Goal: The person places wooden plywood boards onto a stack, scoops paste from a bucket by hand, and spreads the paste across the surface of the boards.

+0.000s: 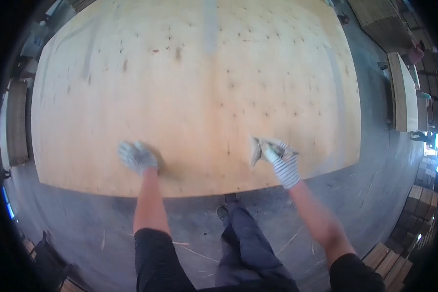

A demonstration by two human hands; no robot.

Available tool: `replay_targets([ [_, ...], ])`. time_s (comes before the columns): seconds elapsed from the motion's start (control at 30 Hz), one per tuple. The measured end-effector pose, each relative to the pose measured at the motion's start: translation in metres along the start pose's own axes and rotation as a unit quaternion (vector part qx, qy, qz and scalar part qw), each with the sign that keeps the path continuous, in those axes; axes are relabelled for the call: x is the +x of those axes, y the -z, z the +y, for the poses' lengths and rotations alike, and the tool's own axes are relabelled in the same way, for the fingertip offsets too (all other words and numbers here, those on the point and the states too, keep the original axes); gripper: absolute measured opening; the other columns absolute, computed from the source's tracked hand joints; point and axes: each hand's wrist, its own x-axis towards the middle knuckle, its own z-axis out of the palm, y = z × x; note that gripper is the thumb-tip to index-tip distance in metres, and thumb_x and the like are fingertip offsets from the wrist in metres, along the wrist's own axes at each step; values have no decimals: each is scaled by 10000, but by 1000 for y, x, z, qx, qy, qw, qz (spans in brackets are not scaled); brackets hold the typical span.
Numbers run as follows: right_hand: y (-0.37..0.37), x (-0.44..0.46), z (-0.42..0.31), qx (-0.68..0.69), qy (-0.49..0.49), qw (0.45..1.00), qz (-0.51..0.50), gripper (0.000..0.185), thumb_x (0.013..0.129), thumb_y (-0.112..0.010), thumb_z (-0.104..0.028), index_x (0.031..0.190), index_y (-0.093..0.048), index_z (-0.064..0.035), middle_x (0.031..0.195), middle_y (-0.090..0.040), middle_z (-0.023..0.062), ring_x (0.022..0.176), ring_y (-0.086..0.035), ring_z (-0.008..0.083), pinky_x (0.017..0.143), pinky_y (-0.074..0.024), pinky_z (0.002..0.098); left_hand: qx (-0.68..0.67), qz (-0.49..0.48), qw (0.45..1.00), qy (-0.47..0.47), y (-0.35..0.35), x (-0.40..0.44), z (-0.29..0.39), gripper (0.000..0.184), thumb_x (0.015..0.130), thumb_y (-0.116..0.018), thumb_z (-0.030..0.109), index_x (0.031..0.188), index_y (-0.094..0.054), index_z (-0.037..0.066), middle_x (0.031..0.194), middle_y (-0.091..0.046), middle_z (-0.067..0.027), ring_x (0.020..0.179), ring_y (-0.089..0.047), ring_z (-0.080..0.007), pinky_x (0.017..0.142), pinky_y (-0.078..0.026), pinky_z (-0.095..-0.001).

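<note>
Nearest, the wearer's legs (250, 243) in dark trousers stand on a grey floor (190, 219) strewn with pale splinters. Just beyond lies the wide wooden panel (190, 107), its near edge slightly bowed in this view, its pale face marked with dark knots, brownish patches and a few greyish streaks. It fills most of the view. Stacked boards (418, 214) sit at the lower right; farther out, a pale-topped stack (403, 95) stands beyond the panel's right side, and another stack (17, 121) beyond its left. The right hand (283, 165), in a striped glove, is closed around a scraper-like tool (255, 151), its broad end pointing left over the panel's near part. The left hand (137, 156), also gloved, is at the panel's near left part, back upward, well apart from the tool; how far its fingers are open cannot be told.
</note>
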Motion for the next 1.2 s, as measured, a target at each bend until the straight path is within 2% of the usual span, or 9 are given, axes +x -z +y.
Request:
replay_targets([
  [0.13,-43,111,-72,-156,81,985,2,343,1052,-707,-219,1295,-744,21,1203,-789,109,1076,-755,186,971,-624,352,0,-2,1000,-4,9,18,-4,728,1141,-430,435,1641,-329,-85,1733,-311,-277,1623,-256,-440,1323,-223,-538],
  [0.27,-104,255,-118,235,-10,964,-128,317,1043,-689,-158,1294,-739,30,1225,-786,105,1053,-764,219,965,-607,417,1,-31,1000,1,20,26,3,740,1135,-442,431,1642,-311,-92,1733,-290,-292,1623,-247,-447,1328,-215,-543],
  [0.3,-115,307,-98,-71,59,994,-56,292,1033,-677,-136,1263,-750,28,1221,-785,109,1081,-760,227,991,-600,427,18,-35,999,-3,24,27,4,740,1133,-447,426,1641,-311,-93,1732,-289,-295,1625,-243,-448,1328,-214,-544],
  [0.33,-123,353,-78,-368,123,921,21,269,1022,-665,-114,1232,-761,25,1218,-784,113,1109,-756,236,1018,-593,437,36,-39,999,-8,27,28,4,740,1130,-453,422,1641,-310,-94,1732,-288,-298,1626,-238,-450,1329,-213,-545],
  [0.4,-153,379,-113,-500,212,838,-60,252,986,-668,-66,1206,-785,-27,1182,-800,121,1085,-765,240,999,-600,387,51,-88,995,11,35,31,7,753,1119,-476,408,1639,-296,-106,1717,-304,-310,1617,-254,-458,1326,-225,-549],
  [0.47,-162,381,-89,-371,144,901,-171,257,973,-691,-64,1207,-797,-79,1154,-810,116,1067,-770,240,971,-605,367,63,-107,992,15,37,34,5,767,1110,-495,407,1635,-293,-114,1708,-315,-317,1611,-265,-461,1320,-237,-549],
  [0.83,-124,-86,148,-496,267,824,-57,376,929,-692,-8,1261,-765,-168,1260,-778,127,1171,-753,325,1001,-612,410,13,-91,996,0,31,23,-9,784,1100,-491,462,1642,-334,-82,1739,-280,-297,1628,-242,-454,1325,-191,-572],
  [1.03,-248,-181,218,-454,254,834,182,358,916,-731,2,1232,-773,-161,1265,-774,133,1172,-751,327,1004,-607,409,-111,-143,876,-447,33,21,-130,753,1114,-487,416,1671,-287,-50,1764,-253,-250,1650,-193,-421,1349,-165,-545],
  [1.2,-365,-209,194,-464,177,866,58,243,967,-712,16,1189,-777,-57,1214,-797,160,1120,-786,249,1010,-612,332,-76,-234,858,-452,42,57,-267,743,1115,-520,348,1682,-249,-49,1780,-218,-233,1651,-187,-422,1352,-161,-533],
])
